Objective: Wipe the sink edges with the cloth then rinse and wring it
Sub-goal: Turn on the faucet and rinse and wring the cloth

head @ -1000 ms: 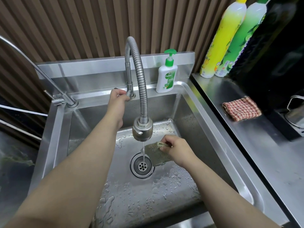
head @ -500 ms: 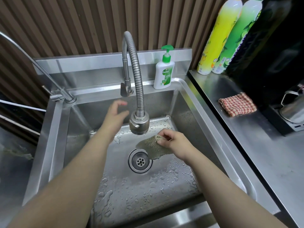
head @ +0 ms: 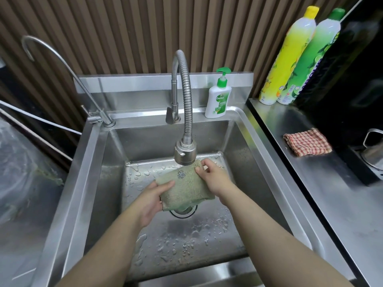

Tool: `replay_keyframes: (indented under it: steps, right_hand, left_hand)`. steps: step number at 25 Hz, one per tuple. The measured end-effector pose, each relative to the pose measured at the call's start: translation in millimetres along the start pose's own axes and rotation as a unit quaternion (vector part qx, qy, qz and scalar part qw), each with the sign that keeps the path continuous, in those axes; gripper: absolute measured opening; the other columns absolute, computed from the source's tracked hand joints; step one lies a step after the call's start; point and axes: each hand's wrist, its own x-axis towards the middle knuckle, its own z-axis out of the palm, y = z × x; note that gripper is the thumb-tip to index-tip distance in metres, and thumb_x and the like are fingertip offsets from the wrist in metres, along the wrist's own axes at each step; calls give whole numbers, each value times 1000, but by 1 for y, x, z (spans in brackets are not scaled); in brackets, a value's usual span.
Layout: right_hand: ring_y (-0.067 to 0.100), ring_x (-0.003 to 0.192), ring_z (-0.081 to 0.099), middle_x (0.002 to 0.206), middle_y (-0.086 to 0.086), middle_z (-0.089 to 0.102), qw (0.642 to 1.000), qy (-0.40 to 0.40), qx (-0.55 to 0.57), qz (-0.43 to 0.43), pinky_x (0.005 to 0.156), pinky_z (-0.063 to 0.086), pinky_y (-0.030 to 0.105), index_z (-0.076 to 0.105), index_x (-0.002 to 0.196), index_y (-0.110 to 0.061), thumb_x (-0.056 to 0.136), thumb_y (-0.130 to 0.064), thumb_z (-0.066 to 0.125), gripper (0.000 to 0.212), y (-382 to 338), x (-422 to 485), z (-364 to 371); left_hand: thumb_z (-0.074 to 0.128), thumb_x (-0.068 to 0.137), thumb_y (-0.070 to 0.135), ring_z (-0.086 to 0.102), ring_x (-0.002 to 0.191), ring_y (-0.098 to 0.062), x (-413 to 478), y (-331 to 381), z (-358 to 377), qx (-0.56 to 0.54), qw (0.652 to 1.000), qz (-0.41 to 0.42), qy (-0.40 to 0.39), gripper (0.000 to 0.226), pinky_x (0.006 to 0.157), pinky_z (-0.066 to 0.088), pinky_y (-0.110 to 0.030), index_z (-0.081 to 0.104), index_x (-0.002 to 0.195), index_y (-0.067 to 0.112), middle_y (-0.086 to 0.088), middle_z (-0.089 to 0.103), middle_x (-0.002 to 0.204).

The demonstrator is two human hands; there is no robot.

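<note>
cloth: green terry cloth (head: 186, 187) was spread under the steel faucet head (head: 185, 155), frame centre
left hand (head: 152, 200): gripped cloth's near-left edge
right hand (head: 214, 177): pinched far-right corner

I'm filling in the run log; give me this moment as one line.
stage: wringing next | left hand: holding cloth | right hand: holding cloth | place: over sink drain | tap: no water seen

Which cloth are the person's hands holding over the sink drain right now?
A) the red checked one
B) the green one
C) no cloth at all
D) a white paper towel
B: the left hand and right hand both grip the green cloth under the faucet head; the red checked cloth lies untouched on the counter.
</note>
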Motion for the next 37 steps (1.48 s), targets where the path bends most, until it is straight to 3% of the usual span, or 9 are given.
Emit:
replay_keyframes:
  steps: [6, 9, 13, 16, 19, 22, 26, 31, 37]
  right_hand:
    - [25, 91, 64, 97, 9, 62, 970, -176, 165, 12, 78, 54, 34, 54, 101, -16, 82, -2, 66, 27, -3, -2, -12]
    - [15, 73, 64, 85, 1, 63, 986, -148, 69, 26, 55, 52, 25, 48, 95, -18, 92, -8, 56, 13, -2, -9, -9]
    - [18, 75, 65, 87, 2, 67, 968, -185, 168, 33, 56, 54, 29, 49, 97, -25, 97, -12, 47, 14, 2, -13, -16]
    - [27, 93, 61, 98, 8, 67, 929, -237, 284, 24, 80, 53, 46, 55, 105, -23, 96, 0, 39, 29, 11, -9, -23]
    - [26, 84, 59, 95, 9, 61, 919, -249, 303, 43, 76, 51, 42, 58, 86, -19, 93, -6, 37, 26, 14, -3, -25]
    - [23, 80, 58, 86, 3, 59, 941, -237, 234, 61, 69, 54, 36, 54, 74, -22, 92, -27, 52, 19, 15, 2, -19]
    - [23, 85, 58, 100, 10, 52, 973, -175, 149, -3, 70, 53, 36, 47, 85, -24, 81, 7, 63, 35, 17, 6, -10]
    - [21, 93, 59, 106, 7, 51, 965, -260, 9, 24, 83, 53, 35, 49, 114, -29, 73, -3, 76, 55, 1, 7, -14]
    - [21, 82, 61, 91, 6, 65, 966, -245, -77, 18, 78, 53, 34, 65, 101, -13, 71, -2, 72, 33, 9, 9, 14]
  left_hand:
    - [60, 85, 35, 63, 106, -25, -6, 16, -9, 95, 995, -9, -8, 38, 87, 51, -51, 47, 119, 25, -4, 65, 119]
    - [53, 89, 42, 64, 104, -22, -8, 22, -6, 154, 988, -13, -5, 26, 83, 53, -47, 47, 111, 29, -1, 65, 117]
    - [64, 85, 20, 63, 102, -21, -11, 23, -10, 77, 996, -8, -36, 36, 82, 52, -38, 46, 114, 31, -1, 63, 121]
    - [54, 89, 4, 62, 90, -22, -14, 23, -15, 29, 997, 7, -73, 29, 64, 53, -29, 47, 110, 23, -6, 63, 113]
    - [37, 91, 5, 60, 88, -28, -15, 26, -20, -11, 995, -10, -102, 21, 62, 55, -33, 52, 87, 18, -10, 63, 102]
    - [41, 91, 24, 60, 97, -32, -12, 23, -19, 17, 994, -31, -107, 21, 78, 54, -43, 51, 74, 18, -10, 63, 103]
    - [68, 79, 5, 60, 104, -34, -3, 12, -17, 109, 994, 8, -6, 30, 83, 54, -44, 42, 79, 19, -16, 55, 122]
    - [69, 77, 2, 60, 98, -27, 0, 24, -12, 137, 990, 46, -6, 31, 84, 52, -39, 56, 101, 17, -13, 55, 112]
    - [62, 85, 5, 58, 71, -10, 10, 33, 1, 166, 982, 88, 26, 15, 59, 50, -20, 62, 90, 19, -1, 60, 85]
